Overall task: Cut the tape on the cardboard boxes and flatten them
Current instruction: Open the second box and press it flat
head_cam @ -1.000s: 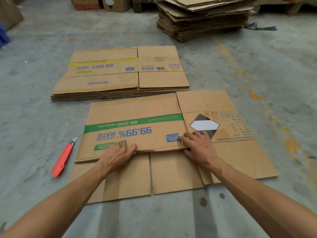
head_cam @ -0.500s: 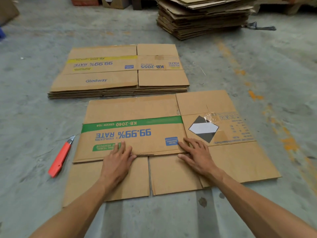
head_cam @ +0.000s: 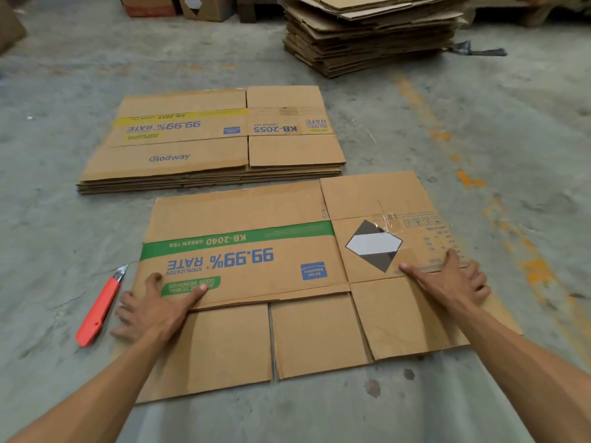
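Observation:
A flattened cardboard box [head_cam: 256, 219] with a green stripe and blue "99.99% RATE" print lies on the concrete floor in front of me. My left hand [head_cam: 150, 310] rests at its left edge, thumb on the printed panel and fingers spread over the edge. My right hand [head_cam: 454, 279] presses flat on its right side, beside a black and white diamond label [head_cam: 374, 244] with torn clear tape. An orange utility knife [head_cam: 100, 310] lies on the floor just left of my left hand, blade pointing away.
A low pile of flattened boxes [head_cam: 211, 148] lies just beyond the box. A taller stack of flattened cardboard [head_cam: 371, 33] stands at the back right. Upright boxes [head_cam: 179, 4] sit at the far edge. Orange paint marks [head_cam: 467, 180] run along the floor on the right.
Both hands slid outward from the middle of the box: the left hand to its left edge near the knife, the right hand to its right side past the diamond label.

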